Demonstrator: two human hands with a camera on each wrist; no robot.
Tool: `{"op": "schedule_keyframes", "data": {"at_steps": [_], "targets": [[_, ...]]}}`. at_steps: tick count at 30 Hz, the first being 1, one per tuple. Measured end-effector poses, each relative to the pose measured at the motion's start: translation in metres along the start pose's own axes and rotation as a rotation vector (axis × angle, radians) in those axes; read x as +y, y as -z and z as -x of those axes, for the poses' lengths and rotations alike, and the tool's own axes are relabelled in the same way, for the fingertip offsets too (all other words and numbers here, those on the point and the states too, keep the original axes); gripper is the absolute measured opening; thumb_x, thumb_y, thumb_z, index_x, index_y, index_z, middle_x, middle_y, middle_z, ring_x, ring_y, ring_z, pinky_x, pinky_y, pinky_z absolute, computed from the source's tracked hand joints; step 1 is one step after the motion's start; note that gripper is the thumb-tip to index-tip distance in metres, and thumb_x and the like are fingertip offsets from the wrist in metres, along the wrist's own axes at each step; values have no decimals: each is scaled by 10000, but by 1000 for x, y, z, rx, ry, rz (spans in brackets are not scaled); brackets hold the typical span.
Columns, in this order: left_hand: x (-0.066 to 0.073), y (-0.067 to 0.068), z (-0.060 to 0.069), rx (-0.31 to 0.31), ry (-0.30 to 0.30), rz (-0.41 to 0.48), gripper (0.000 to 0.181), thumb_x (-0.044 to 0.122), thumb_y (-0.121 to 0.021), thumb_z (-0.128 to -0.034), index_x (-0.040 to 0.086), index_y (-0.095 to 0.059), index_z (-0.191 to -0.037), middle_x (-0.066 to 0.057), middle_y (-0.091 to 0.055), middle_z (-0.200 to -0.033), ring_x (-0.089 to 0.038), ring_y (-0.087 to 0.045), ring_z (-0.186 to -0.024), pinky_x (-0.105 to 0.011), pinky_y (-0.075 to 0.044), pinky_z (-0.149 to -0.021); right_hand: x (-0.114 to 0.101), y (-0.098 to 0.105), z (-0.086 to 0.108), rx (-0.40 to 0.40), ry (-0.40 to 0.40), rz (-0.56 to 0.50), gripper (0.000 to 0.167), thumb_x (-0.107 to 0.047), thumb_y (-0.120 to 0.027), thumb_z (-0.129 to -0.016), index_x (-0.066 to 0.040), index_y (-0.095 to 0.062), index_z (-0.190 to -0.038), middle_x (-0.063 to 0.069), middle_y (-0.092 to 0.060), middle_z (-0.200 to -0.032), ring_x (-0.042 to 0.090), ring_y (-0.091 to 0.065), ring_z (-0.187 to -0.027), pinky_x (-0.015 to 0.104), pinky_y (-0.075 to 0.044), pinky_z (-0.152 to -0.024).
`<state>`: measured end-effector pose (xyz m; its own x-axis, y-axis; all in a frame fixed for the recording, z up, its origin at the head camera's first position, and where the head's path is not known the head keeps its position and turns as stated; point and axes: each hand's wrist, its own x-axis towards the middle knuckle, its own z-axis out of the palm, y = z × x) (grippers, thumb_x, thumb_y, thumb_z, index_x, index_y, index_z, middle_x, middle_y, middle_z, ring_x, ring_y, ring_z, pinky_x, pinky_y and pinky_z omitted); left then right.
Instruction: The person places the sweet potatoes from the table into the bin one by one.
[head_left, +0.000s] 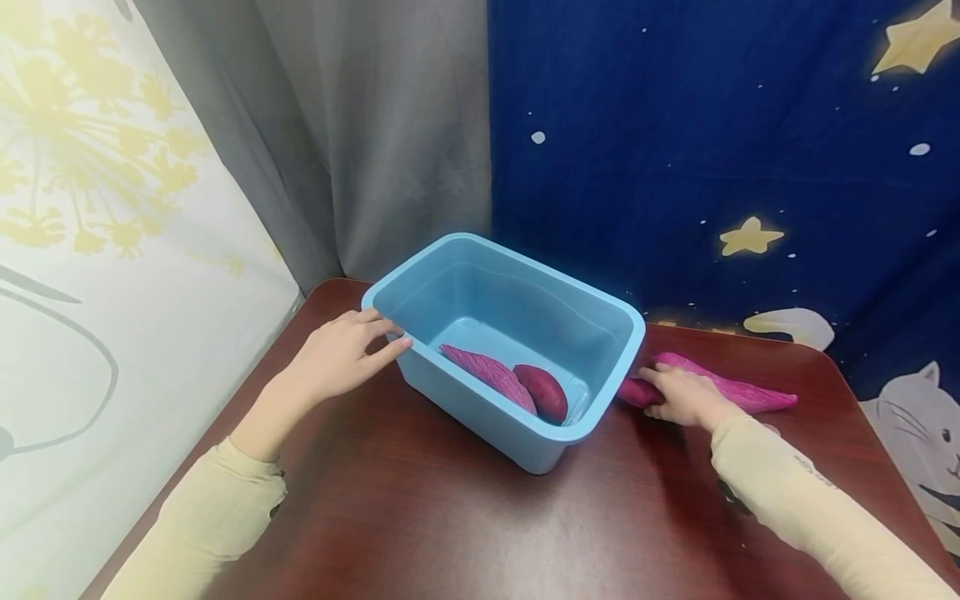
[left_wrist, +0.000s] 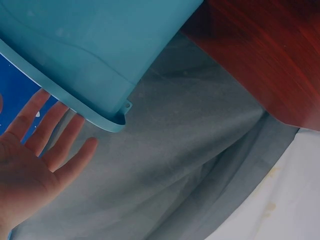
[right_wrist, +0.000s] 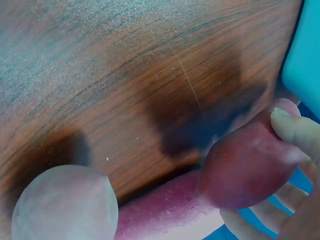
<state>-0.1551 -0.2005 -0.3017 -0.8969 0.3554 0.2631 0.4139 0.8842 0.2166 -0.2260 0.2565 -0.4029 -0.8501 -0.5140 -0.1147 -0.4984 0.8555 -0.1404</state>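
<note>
My left hand (head_left: 336, 357) has its fingers extended at the left rim of a blue bin (head_left: 517, 429); the left wrist view shows the fingertips of the hand (left_wrist: 37, 165) by the rim. Right of the bin, my right hand (head_left: 686, 398) grips a dark red sweet potato (head_left: 634, 392), its thumb and fingers round the sweet potato (right_wrist: 245, 170) in the right wrist view. Beside it a long pink sweet potato (head_left: 753, 396) lies on the table, partly hidden by the hand. Inside the bin are a ridged pink sweet potato (head_left: 491, 375) and a smooth dark red one (head_left: 543, 392).
The brown table (head_left: 450, 533) has a grey curtain (head_left: 405, 125) and a blue starry curtain (head_left: 622, 167) behind it. A white patterned cloth (head_left: 127, 275) hangs at the left. In the right wrist view, a pale rounded thing (right_wrist: 65, 205) shows at lower left; cannot tell what.
</note>
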Motion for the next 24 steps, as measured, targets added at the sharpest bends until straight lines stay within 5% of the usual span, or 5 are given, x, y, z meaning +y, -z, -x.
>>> {"op": "schedule_keyframes", "data": {"at_steps": [24], "targets": [[0, 0, 0, -10, 11, -4, 366, 402, -537, -852, 98, -647, -1023, -68, -594, -987, -276, -514, -943, -464, -447, -695, -6, 15, 29, 46, 50, 12, 612, -234, -764, -669, -103, -524, -1217, 197, -491, -1183, 399, -404, -1106, 597, -357, -778]]}}
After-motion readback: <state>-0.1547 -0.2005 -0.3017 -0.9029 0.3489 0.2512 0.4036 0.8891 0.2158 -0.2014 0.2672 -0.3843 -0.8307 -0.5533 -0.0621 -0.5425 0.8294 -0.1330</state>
